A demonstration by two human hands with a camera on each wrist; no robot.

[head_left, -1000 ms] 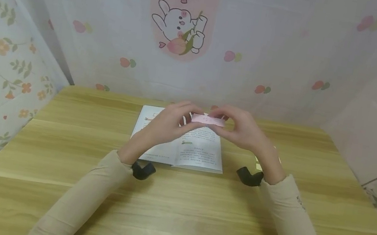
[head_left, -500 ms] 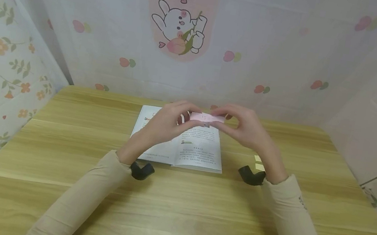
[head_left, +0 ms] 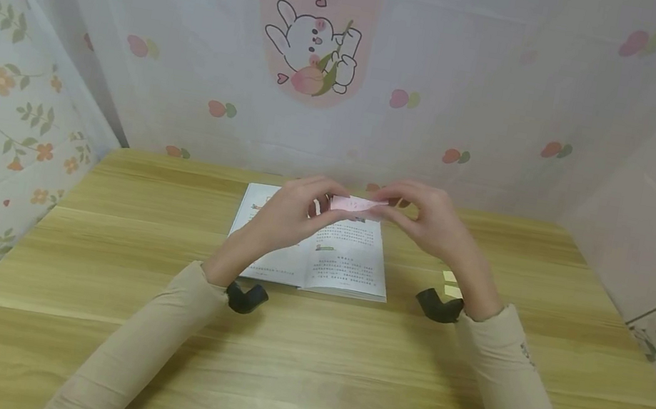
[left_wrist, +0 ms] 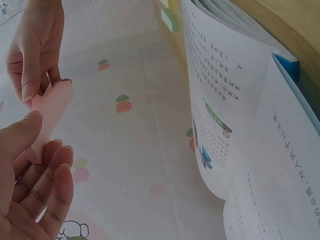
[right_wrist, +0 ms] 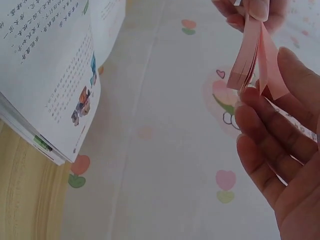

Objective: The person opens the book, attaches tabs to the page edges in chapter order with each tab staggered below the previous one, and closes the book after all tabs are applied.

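Both hands hold a narrow pink sticky note pad (head_left: 357, 206) above an open book (head_left: 351, 259) in the head view. My left hand (head_left: 294, 213) pinches one end of the pad between thumb and fingers. At the other end, my right hand (head_left: 432, 222) has its thumb and a finger at the top sheet (right_wrist: 272, 67). That sheet stands bent away from the stack of sheets (right_wrist: 245, 65) in the right wrist view, still joined towards the left hand's end. In the left wrist view, the right hand's fingers (left_wrist: 31, 75) hide part of the far end.
Two small yellow sticky notes (head_left: 452, 291) lie on the wooden table (head_left: 300, 373) beside the right wrist. Black wrist-worn pieces (head_left: 246, 298) hang below each sleeve cuff. A patterned white curtain (head_left: 486, 79) rises behind the table's far edge.
My right hand has shifted slightly right and up, and the pink top sheet now lifts from the pad at its end. The left hand stays almost still.
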